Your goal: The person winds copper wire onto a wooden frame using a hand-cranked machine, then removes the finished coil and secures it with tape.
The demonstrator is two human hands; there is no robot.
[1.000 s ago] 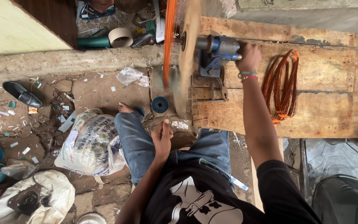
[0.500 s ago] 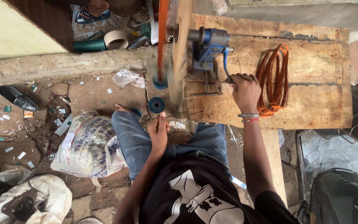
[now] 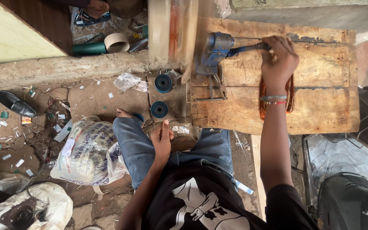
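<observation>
Turning the crank handle (image 3: 252,47) of a blue winder (image 3: 213,53) clamped to a wooden board (image 3: 320,76).

Seen from the head camera: right hand (image 3: 280,59) with fingers wrapped tight round the handle, copper wire coil (image 3: 290,91) just beneath the wrist; left hand (image 3: 162,138) resting loosely curled on the knee, holding nothing. Best done with an even turn, wrist clear of the coil.

Black short-sleeved T-shirt (image 3: 201,204) with white graphic print, blue jeans (image 3: 135,145), green and red bangles (image 3: 274,100) on right wrist
</observation>
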